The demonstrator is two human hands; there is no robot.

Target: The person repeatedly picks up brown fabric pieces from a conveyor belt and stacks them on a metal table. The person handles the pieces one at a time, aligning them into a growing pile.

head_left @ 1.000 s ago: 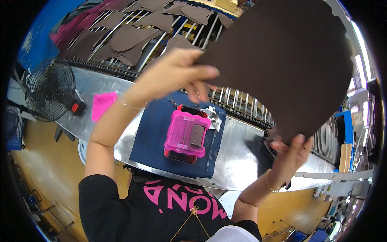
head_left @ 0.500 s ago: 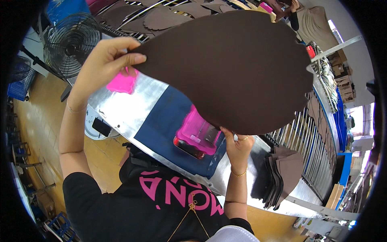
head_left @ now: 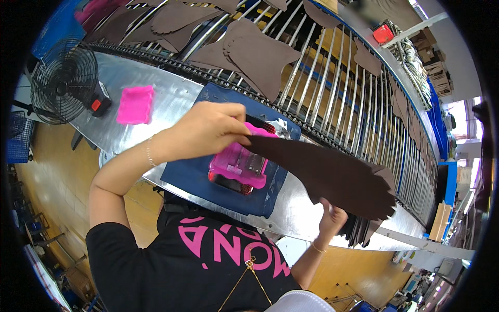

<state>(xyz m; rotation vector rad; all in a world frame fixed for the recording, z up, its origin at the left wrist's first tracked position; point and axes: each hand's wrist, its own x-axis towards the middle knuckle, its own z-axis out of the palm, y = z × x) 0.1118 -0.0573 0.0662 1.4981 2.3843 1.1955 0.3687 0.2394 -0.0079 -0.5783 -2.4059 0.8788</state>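
Observation:
A dark brown cut piece of leather [head_left: 332,174], with a notched right end, is stretched between my hands. My left hand [head_left: 208,127] pinches its narrow left tip, above a pink plastic tray [head_left: 221,166]. My right hand [head_left: 331,221] grips its near edge, thumb on top and the other fingers partly hidden. The notched end hangs over a stack of brown leather pieces [head_left: 356,233], which it partly covers. Beneath my left hand, the pink tray rests on a black-and-red object on a dark blue mat [head_left: 189,179].
Beyond the metal table [head_left: 179,91] runs a roller conveyor [head_left: 312,78]. Brown leather pieces [head_left: 260,54] lie on its rollers, some overlapping. A second pink tray [head_left: 136,105] sits on the table's left part, near a black fan [head_left: 65,80].
The leather piece has come down and to the right, from high in front of me to above the stack. Both hands moved with it and kept their hold.

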